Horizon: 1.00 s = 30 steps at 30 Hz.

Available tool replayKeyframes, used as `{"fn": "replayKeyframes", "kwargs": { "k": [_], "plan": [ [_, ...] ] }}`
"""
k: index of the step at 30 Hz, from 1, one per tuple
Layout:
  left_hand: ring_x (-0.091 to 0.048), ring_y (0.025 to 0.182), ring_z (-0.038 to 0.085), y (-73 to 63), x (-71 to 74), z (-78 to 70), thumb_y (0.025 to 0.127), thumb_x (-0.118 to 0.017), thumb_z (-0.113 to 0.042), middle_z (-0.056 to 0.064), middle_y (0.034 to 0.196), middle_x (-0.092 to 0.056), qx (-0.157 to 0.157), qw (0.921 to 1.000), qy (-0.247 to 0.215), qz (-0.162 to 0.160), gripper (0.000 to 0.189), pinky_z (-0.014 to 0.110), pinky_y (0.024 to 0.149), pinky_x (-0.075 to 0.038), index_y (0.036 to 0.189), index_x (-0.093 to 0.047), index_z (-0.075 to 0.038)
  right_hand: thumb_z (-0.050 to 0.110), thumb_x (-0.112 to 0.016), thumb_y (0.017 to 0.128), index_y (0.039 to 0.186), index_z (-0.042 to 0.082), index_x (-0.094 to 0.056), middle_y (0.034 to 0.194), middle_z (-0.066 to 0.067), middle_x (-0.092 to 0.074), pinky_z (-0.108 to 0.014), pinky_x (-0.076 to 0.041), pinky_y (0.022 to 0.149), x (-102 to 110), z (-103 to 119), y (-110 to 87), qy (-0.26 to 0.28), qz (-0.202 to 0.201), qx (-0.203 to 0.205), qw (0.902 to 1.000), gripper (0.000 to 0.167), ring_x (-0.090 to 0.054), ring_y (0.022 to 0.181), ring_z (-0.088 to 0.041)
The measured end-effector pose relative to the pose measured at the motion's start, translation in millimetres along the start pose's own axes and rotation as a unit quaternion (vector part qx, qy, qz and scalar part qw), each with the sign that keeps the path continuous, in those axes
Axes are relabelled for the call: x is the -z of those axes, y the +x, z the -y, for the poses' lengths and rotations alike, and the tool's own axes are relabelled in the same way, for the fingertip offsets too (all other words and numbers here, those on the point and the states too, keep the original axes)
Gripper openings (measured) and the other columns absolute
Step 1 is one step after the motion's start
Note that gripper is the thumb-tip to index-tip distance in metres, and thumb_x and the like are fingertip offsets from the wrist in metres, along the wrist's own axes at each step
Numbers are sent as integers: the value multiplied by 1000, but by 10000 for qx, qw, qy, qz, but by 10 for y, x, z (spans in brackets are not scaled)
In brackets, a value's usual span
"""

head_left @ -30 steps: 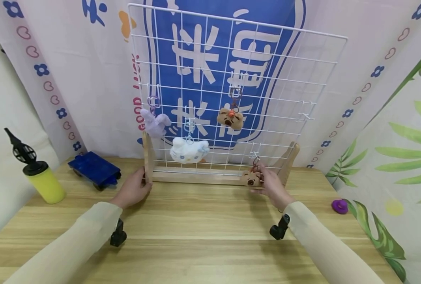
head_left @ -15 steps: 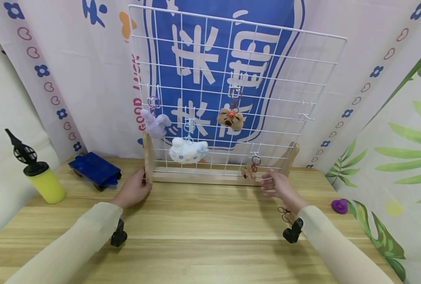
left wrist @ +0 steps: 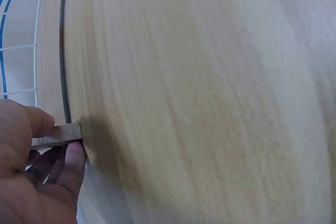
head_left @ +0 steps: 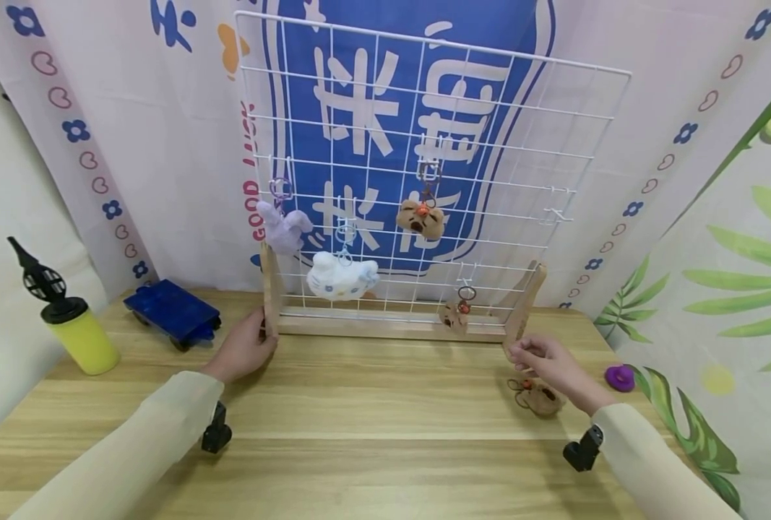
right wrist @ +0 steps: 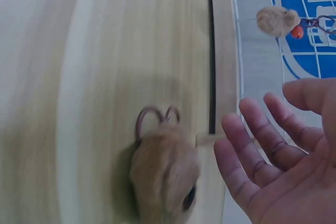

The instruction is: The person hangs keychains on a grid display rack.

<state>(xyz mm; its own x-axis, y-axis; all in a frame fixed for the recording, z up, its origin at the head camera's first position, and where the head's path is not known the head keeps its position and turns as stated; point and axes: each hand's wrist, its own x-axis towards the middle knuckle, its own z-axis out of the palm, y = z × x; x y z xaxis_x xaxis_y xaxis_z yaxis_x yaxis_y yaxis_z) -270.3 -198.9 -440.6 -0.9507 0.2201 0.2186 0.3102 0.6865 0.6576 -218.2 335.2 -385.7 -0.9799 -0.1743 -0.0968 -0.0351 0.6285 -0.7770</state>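
Observation:
My left hand (head_left: 245,347) grips the left wooden foot (left wrist: 65,134) of a white wire grid rack (head_left: 385,173), thumb on one side and fingers on the other. My right hand (head_left: 557,365), fingers loosely bent with nothing in them, hovers over a brown plush keychain (head_left: 541,399) that lies on the table by the rack's right foot. In the right wrist view that plush (right wrist: 165,174) lies left of the spread fingers (right wrist: 247,145). From hooks on the grid hang a purple plush (head_left: 284,230), a white cat plush (head_left: 342,276) and two brown plush keychains, one higher (head_left: 420,219), one lower (head_left: 453,318).
A blue toy cart (head_left: 173,313) and a yellow bottle with a black top (head_left: 79,336) stand at the left of the table (head_left: 359,433). A small purple hat-shaped thing (head_left: 620,378) lies at the right edge. A printed curtain hangs behind the rack.
My right hand has let go of the lower brown plush, which now hangs from its hook, and has moved right and toward me over the one on the table. My left hand stays put.

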Motion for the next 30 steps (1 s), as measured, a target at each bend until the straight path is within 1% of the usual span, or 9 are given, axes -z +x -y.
{"fn": "replayKeyframes", "kwargs": {
  "k": [3,5,9,12,16,22,27,30],
  "plan": [
    [-66,112,49,-4,-2,9,99,-61,0,38,125,-61,-12,10000,-1,-13,51,58,91,-61,142,-42,19,15,-58,107,116,-8,-63,102,-19,-71,-26,-58,74,14,-66,-43,-296,-13,185,9994,25,-64,87,-13],
    [-66,112,49,-4,-8,14,99,-60,0,37,126,-61,-6,10000,-6,-10,51,58,92,-61,143,-42,19,15,-62,105,108,-4,-65,94,-15,-69,-23,-53,66,22,-113,-63,-545,21,280,9981,20,-60,79,-10],
    [-66,114,49,-2,-13,24,100,-59,-1,38,128,-60,46,10000,0,12,53,58,93,-61,145,-40,19,13,-65,102,100,-2,-66,87,-10,-69,-21,-47,61,27,-201,-104,-973,168,416,9942,15,-54,70,-4],
    [-66,114,49,4,-13,30,100,-58,-1,38,128,-60,69,10000,8,7,53,58,92,-61,145,-39,19,14,-66,101,99,-1,-67,87,-9,-69,-21,-47,61,32,-251,-128,-1085,269,404,9929,15,-53,70,-3],
    [-67,113,48,5,-14,21,100,-58,0,37,126,-61,48,10000,14,-11,52,57,91,-61,144,-40,19,17,-69,100,100,3,-68,89,-6,-68,-21,-49,63,33,-268,-156,-1141,437,364,9918,15,-56,74,-5],
    [-67,111,47,7,-14,12,99,-59,0,36,124,-61,22,10000,25,-35,49,56,89,-61,142,-42,18,14,-75,95,97,3,-67,91,-4,-70,-19,-52,69,-1,-274,-178,-1345,554,786,9862,13,-58,79,-1],
    [-68,107,44,4,-17,17,99,-60,1,36,122,-62,13,10000,50,-81,47,54,86,-61,140,-44,18,12,-76,93,98,4,-65,94,-3,-69,-20,-51,70,-26,-256,-201,-1587,697,869,9810,14,-57,82,-1],
    [-68,107,44,-1,-15,11,98,-60,1,35,121,-62,9,10000,34,-74,48,54,86,-61,140,-44,18,7,-73,91,98,5,-65,94,-3,-68,-21,-49,68,-40,-242,-204,-1770,766,947,9766,11,-55,81,-2]
  ]
}}
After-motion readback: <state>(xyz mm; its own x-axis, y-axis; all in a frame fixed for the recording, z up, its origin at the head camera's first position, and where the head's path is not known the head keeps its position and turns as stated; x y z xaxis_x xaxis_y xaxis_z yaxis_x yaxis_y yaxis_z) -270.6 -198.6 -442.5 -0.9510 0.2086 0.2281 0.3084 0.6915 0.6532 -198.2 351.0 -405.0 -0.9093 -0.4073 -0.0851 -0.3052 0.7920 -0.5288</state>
